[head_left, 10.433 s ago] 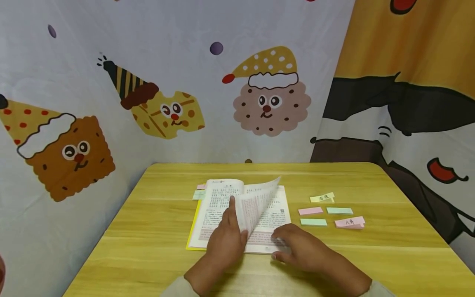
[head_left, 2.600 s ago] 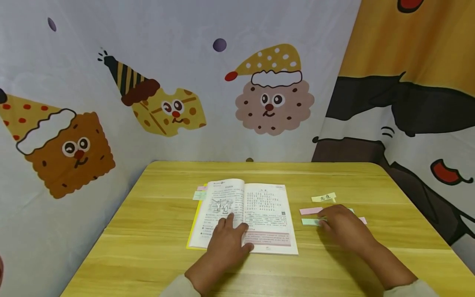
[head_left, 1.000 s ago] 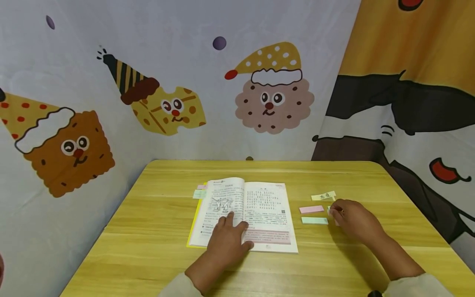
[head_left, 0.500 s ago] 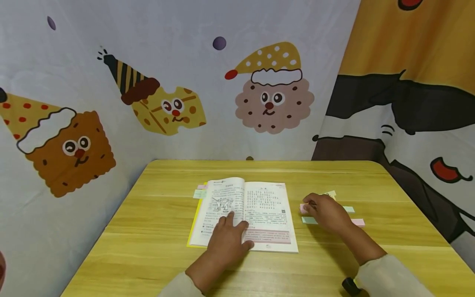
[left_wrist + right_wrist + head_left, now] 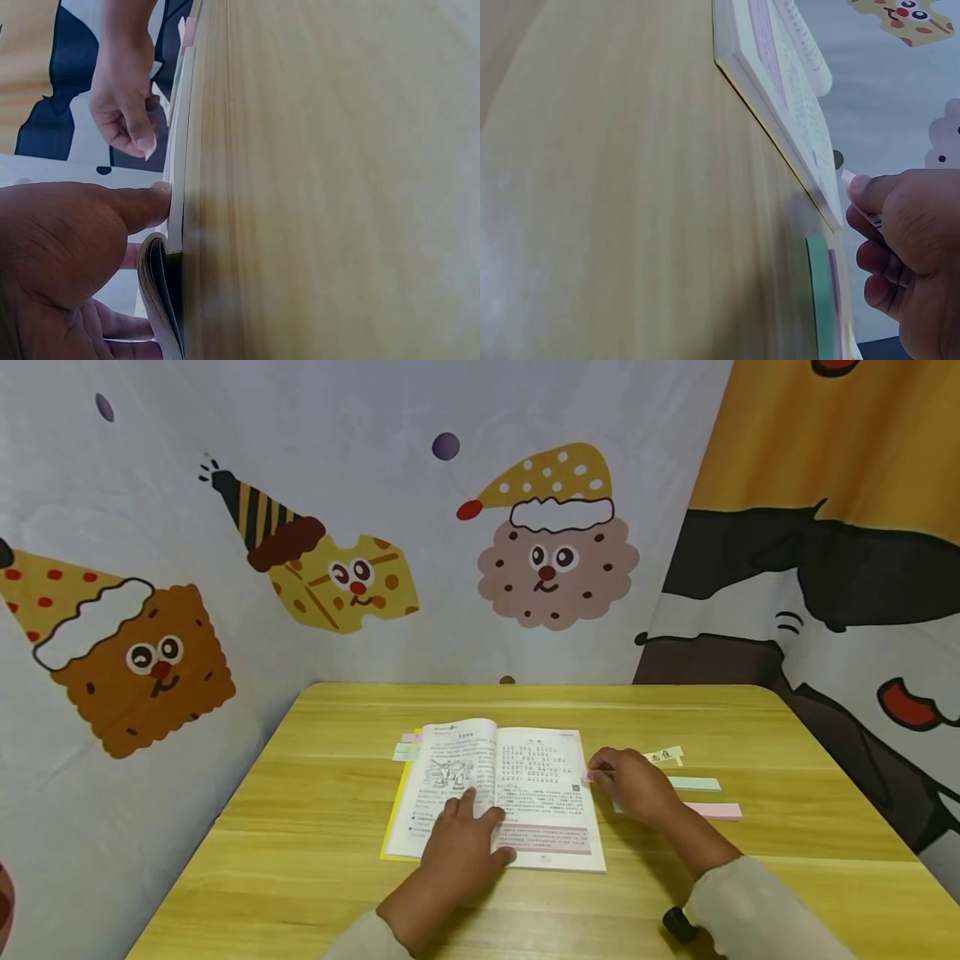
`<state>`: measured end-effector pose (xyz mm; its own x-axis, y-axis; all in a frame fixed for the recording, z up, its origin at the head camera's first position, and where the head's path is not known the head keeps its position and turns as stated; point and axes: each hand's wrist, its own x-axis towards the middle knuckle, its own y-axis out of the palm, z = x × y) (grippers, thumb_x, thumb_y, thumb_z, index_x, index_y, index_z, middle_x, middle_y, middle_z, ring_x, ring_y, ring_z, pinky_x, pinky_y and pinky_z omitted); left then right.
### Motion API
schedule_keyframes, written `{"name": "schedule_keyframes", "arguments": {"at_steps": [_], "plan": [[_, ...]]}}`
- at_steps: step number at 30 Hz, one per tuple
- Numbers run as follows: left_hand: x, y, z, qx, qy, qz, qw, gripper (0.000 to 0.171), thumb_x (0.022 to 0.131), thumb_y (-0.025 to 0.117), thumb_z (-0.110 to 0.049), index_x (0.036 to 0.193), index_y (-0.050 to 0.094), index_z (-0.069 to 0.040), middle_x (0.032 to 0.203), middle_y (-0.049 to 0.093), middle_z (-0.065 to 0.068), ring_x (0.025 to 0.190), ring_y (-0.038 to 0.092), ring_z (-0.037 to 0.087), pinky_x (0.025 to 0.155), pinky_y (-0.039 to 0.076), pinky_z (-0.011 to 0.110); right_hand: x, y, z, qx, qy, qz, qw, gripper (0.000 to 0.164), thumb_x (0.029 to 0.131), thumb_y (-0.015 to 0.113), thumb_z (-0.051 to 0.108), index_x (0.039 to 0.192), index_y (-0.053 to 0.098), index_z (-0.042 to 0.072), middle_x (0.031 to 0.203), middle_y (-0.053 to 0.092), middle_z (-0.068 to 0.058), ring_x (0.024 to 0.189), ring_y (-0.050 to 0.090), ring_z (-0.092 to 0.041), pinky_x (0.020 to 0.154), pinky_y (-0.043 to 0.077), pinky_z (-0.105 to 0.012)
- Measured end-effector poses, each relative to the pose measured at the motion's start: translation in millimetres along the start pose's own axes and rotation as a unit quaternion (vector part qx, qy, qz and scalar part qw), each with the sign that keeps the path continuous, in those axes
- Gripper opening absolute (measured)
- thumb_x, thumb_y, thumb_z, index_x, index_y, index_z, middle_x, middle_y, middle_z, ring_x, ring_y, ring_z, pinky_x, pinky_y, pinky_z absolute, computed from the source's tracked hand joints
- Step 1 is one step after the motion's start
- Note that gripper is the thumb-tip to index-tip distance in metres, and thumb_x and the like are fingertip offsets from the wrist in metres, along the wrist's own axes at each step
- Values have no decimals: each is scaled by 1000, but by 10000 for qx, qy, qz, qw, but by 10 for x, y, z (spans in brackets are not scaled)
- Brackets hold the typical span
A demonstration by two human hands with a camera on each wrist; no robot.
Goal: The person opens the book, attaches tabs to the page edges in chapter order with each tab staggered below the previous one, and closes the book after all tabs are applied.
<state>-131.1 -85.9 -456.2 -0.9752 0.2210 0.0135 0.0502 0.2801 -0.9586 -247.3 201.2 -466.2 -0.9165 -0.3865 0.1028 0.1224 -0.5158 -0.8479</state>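
An open book (image 5: 540, 802) lies on the table. My left hand (image 5: 461, 847) rests on its left page near the spine with fingers spread; the left wrist view shows its thumb (image 5: 142, 208) along the page. My right hand (image 5: 630, 785) is just off the book's right edge. Between thumb and finger it pinches a small pale pink sticky note (image 5: 847, 177), with a bit of dark writing beside the fingers. Right of that hand lie a yellow sticky note with writing (image 5: 663, 756), a green sticky pad (image 5: 697, 783) and a pink sticky pad (image 5: 716, 811).
Pink and green tabs (image 5: 407, 751) stick out from the book's left edge. Another green pad (image 5: 821, 300) is mostly covered by the right hand in the head view. A cartoon-printed cloth (image 5: 375, 443) hangs behind the wooden table (image 5: 300, 893).
Earlier a page was turned. My right hand then went to the sticky pads, took the written pink note off the pink pad, and moved left to the book's edge. The left hand stays put.
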Motion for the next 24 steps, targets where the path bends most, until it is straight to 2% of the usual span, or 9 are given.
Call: {"name": "schedule_keyframes", "arguments": {"at_steps": [13, 24], "plan": [[-17, -35, -16, -7, 49, -61, 10000, 53, 88, 76, -48, 131, 67, -17, 146, 48, 29, 131, 46, 44, 105, 43, 54, 146, 143, 73, -229, -78, -114, 9996, 6, 98, 72, 15, 103, 72, 14, 95, 70, 4, 88, 66, -16, 73, 53, -36], [8, 19, 6, 24, -32, 5, 10000, 55, 89, 74, -50, 133, 66, -19, 148, 46, 28, 133, 44, 44, 107, 41, 54, 225, 201, 89, -315, 3, -59, 9995, 5, 97, 72, 16, 102, 72, 13, 95, 70, 2, 84, 63, -13, 74, 51, -36]]}}
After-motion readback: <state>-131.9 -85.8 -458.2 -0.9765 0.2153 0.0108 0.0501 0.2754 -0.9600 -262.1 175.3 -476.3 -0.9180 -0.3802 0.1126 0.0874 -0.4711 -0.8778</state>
